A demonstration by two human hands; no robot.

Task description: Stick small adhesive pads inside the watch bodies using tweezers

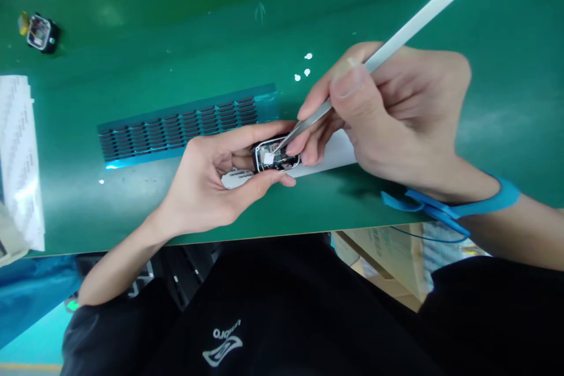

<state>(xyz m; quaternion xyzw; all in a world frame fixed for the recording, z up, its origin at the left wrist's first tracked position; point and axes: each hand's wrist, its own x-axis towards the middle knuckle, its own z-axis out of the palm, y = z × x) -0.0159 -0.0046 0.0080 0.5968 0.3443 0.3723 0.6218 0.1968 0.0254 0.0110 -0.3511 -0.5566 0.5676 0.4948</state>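
"What are the fingers up to from where you're standing?"

"The right hand (405, 111) has a tweezer-like tool (423, 17) pinched between thumb and fingers. It's smooth, shiny metal, rounded at the top and tapering to a fine point."

"And the left hand (207, 182)?"

"Thumb and fingers are gripping a small open case (282, 160) by its edges. Black shell, rounded corners, pale rim, with tiny electronics inside. The tool's point is in there, at a little white piece (268, 158)."

"What's beneath?"

"A white paper strip (337, 153) with black print, too small for me to read, over the glossy green tabletop (132, 205). Just beyond lies a shiny blue film (176, 126) bearing rows of dark, narrow strips."

"Those white dots?"

"Three round, tabbed bits (307, 72), flat on the table. Far left there's another open black case (39, 33) with something yellow (23, 23) beside it, and nearer, printed white sheets (20, 158)."

"Any brand?"

"Upside down on the black shirt (282, 317), a pale logo (222, 349); looks like 'umbro'. There's a blue band (489, 200) around the right wrist, too."
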